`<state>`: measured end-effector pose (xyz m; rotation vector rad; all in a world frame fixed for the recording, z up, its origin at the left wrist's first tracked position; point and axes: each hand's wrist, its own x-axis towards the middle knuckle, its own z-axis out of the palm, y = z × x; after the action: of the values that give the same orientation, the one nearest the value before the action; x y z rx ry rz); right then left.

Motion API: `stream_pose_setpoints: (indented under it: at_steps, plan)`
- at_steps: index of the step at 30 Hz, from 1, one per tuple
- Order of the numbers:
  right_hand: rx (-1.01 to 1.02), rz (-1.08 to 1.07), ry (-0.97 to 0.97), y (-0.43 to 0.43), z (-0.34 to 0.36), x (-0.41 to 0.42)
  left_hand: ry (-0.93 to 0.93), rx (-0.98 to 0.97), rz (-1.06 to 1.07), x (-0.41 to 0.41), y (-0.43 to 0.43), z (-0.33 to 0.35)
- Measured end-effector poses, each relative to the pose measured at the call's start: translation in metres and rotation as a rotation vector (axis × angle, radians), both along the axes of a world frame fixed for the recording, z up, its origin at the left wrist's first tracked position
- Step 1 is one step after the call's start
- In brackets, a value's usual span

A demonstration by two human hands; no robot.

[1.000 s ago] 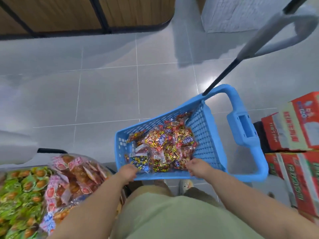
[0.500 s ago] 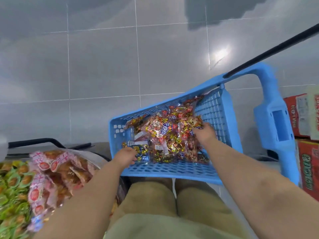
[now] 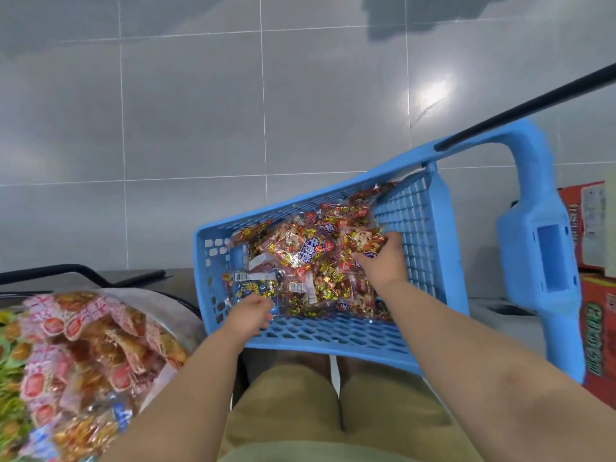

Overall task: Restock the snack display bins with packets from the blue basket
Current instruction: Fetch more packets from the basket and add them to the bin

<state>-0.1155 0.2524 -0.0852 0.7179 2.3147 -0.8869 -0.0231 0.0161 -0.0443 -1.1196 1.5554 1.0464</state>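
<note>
Blue basket [image 3: 333, 341]: rigid plastic, rectangular, lattice walls and floor, tilted, just in front of the knees on khaki shorts [image 3: 300, 411]. Thick moulded handle [image 3: 540, 255] looping off its right end, blurred. Thin black rod [image 3: 533, 105] slanting up from the far corner.

Packets [image 3: 300, 251] heaped inside the basket: crinkly clear film, glossy, stuffed with small foil-wrapped sweets in gold, red and orange. Blue packet [image 3: 253, 288] at the near-left corner, flat, same shiny film.

Right hand [image 3: 380, 261] deep in the basket by the right wall, fingers and thumb curled round a red packet [image 3: 360, 241], gripping it. Left hand [image 3: 248, 315] inside the near-left corner, fingers curled against the blue packet's edge; can't tell whether pinching it or just touching.

Pink-and-red snack bags [image 3: 83, 345] piled at lower left, soft and wrinkled; green snack bags [image 3: 10, 378] at the far-left edge, blurred. Red cartons [image 3: 596, 328] stacked at right. Grey glossy tiled floor [image 3: 186, 111] beyond.

Versus half a second ago: left hand off the near rim and now down inside by the blue packet; right hand further in, closed on the red packet.

Writing: white barcode label on the blue packet; blue badge with white characters on the top packets, unreadable; green lettering on the cartons, too blurred.
</note>
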Motion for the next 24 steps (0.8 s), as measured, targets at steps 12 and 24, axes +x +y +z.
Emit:
stream_pose_setpoints:
  at_steps: [12, 24]
  plan:
    - [-0.678, 0.325, -0.474, -0.07, 0.042, 0.019, 0.25, 0.349, 0.605, -0.029, 0.002, 0.025]
    - [-0.435, 0.94, -0.398, -0.162, -0.03, 0.021, 0.509, -0.664, 0.235, 0.008, -0.08, 0.026]
